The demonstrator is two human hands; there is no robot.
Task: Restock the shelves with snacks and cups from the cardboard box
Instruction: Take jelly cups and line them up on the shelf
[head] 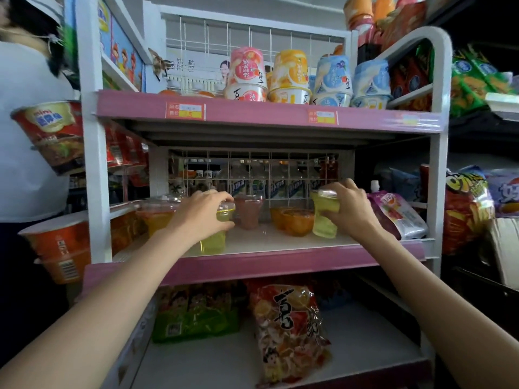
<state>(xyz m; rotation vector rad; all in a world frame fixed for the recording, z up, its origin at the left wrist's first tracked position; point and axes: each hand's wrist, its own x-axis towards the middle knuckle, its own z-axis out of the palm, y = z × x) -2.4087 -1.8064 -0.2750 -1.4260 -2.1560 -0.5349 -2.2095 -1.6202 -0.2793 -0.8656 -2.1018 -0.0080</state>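
Two yellow-green jelly cups in hand, both on the middle shelf [280,242]. My left hand [202,217] is closed round the left jelly cup [214,242], at the shelf's front edge; my right hand [351,209] clasps the right jelly cup [325,217], further back toward the right end. Thin clear plastic, sealed, probably light and easily dented; best held round the wall under the rim. Also counted between them: one pinkish cup [248,211], one orange tub [297,221]. Cardboard box not in view.

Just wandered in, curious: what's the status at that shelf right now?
Left hand and right hand each grip a clear yellow-green jelly cup on the pink-edged middle shelf. Pinkish-brown clear cup and orange cups between.
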